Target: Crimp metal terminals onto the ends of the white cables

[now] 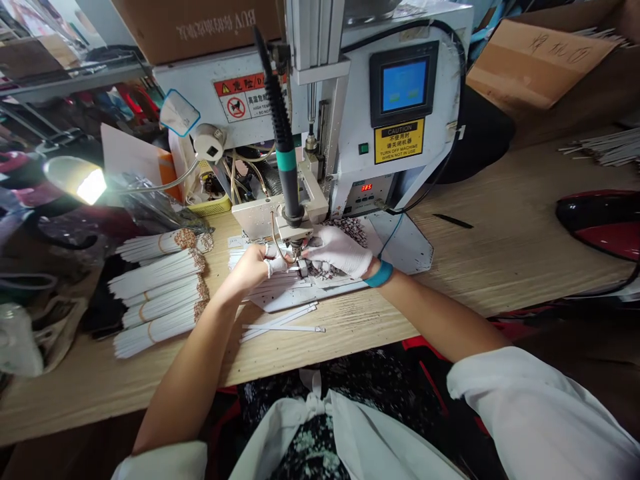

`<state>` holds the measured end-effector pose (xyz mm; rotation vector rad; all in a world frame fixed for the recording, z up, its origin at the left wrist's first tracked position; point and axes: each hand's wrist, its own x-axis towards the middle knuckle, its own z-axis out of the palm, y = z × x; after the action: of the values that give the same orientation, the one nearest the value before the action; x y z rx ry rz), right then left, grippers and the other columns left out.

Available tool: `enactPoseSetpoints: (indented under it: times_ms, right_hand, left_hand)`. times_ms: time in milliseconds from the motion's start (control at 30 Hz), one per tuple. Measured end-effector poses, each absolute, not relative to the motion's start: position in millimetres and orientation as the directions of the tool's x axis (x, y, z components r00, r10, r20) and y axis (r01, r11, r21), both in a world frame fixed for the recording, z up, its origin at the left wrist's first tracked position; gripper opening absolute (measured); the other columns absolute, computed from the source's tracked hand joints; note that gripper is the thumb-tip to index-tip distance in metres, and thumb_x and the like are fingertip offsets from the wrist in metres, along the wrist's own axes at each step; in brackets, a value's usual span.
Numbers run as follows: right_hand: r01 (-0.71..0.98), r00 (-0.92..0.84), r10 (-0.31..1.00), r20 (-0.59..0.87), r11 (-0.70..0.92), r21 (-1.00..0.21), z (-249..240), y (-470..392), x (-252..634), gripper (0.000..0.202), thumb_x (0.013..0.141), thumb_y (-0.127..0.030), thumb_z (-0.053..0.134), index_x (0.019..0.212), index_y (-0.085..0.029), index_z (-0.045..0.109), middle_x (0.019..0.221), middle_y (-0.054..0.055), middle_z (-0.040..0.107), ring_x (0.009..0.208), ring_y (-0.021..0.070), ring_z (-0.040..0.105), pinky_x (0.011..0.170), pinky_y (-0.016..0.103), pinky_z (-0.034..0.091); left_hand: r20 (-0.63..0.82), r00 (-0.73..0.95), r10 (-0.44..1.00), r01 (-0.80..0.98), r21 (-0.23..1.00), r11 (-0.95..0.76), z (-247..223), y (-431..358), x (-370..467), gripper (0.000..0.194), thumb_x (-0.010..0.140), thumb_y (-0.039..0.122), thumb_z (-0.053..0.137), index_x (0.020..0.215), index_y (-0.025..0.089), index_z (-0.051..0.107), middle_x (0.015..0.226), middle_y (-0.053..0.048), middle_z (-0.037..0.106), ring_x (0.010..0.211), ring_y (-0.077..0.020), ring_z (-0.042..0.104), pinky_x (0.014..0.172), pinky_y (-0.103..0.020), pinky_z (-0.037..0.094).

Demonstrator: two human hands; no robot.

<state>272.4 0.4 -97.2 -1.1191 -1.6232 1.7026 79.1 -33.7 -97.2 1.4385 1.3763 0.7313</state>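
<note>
My left hand (260, 262), with white covers on some fingertips, is closed in a pinch at a thin white strip under the soldering head. My right hand (343, 252), in a white glove, reaches in from the other side with its fingers pinched together; whatever they hold is hidden. Between my hands the soldering iron (287, 170), black with a teal band, points down from its mount, its tip close to my fingers. Many small dark-and-white parts (350, 230) lie in a heap around my right hand. Loose white strips (283, 328) lie on the table before the white work board (275, 301).
Banded bundles of white strips (160, 300) are stacked at the left, near a lit lamp (90, 185). The machine housing (345, 153) with its blue screen (404, 85) rises behind. Black tweezers (453, 221) and a red-and-black object (600, 223) lie to the right.
</note>
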Motion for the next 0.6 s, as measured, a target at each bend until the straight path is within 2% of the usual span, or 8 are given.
enactPoseSetpoints:
  times_ms: [133, 233, 333, 400, 467, 600]
  right_hand:
    - [0.151, -0.49, 0.848, -0.201, -0.145, -0.978, -99, -1, 269, 0.02, 0.073, -0.005, 0.066, 0.082, -0.017, 0.053, 0.061, -0.007, 0.053, 0.042, 0.0055, 0.049, 0.033, 0.016, 0.039]
    - [0.151, -0.473, 0.859, -0.195, -0.139, -0.979, -97, -1, 270, 0.019, 0.074, -0.005, 0.065, 0.082, -0.017, 0.052, 0.059, -0.008, 0.052, 0.041, 0.005, 0.049, 0.032, 0.015, 0.04]
    - [0.247, -0.491, 0.848, -0.199, -0.083, -0.965, -88, -2, 281, 0.014, 0.077, -0.009, 0.066, 0.084, -0.015, 0.056, 0.058, -0.006, 0.056, 0.041, 0.0058, 0.052, 0.033, 0.015, 0.041]
    - [0.358, -0.537, 0.816, -0.213, -0.008, -0.934, -79, -5, 290, 0.008, 0.08, -0.018, 0.067, 0.082, -0.015, 0.06, 0.055, -0.004, 0.058, 0.039, 0.0065, 0.052, 0.032, 0.015, 0.04]
    - [0.432, -0.616, 0.745, -0.257, 0.047, -0.901, -74, -12, 295, 0.016, 0.081, -0.029, 0.068, 0.079, -0.014, 0.064, 0.056, -0.002, 0.061, 0.037, 0.0069, 0.052, 0.031, 0.016, 0.038]
    - [0.421, -0.711, 0.615, -0.341, -0.017, -0.907, -73, -35, 286, 0.025, 0.079, -0.039, 0.068, 0.08, -0.014, 0.067, 0.064, 0.001, 0.067, 0.039, 0.0074, 0.054, 0.032, 0.016, 0.037]
  left_hand:
    - [-0.195, 0.19, 0.962, 0.377, 0.919, 0.112, -95, -34, 80, 0.026, 0.055, 0.039, 0.07, 0.05, 0.015, 0.06, 0.055, 0.0, 0.057, 0.058, -0.0124, 0.047, 0.056, -0.024, 0.039]
    - [-0.188, 0.208, 0.96, 0.387, 0.917, 0.096, -95, -36, 80, 0.029, 0.058, 0.041, 0.07, 0.052, 0.015, 0.059, 0.053, 0.002, 0.052, 0.057, -0.0117, 0.044, 0.054, -0.023, 0.036]
    - [-0.184, 0.174, 0.967, 0.418, 0.903, 0.096, -95, -41, 80, 0.032, 0.058, 0.044, 0.072, 0.059, 0.015, 0.06, 0.056, 0.002, 0.052, 0.056, -0.0107, 0.041, 0.052, -0.023, 0.033]
    - [-0.174, 0.166, 0.971, 0.427, 0.9, 0.088, -92, -47, 81, 0.034, 0.06, 0.047, 0.072, 0.063, 0.015, 0.06, 0.059, 0.002, 0.054, 0.056, -0.0107, 0.042, 0.052, -0.023, 0.032]
    - [-0.155, 0.188, 0.97, 0.412, 0.909, 0.065, -86, -56, 84, 0.036, 0.063, 0.048, 0.072, 0.065, 0.015, 0.06, 0.062, 0.001, 0.056, 0.057, -0.0112, 0.044, 0.053, -0.023, 0.034]
    - [-0.159, 0.252, 0.955, 0.348, 0.935, 0.064, -74, -78, 93, 0.037, 0.066, 0.049, 0.073, 0.066, 0.015, 0.06, 0.058, 0.002, 0.052, 0.053, -0.0105, 0.044, 0.05, -0.022, 0.035]
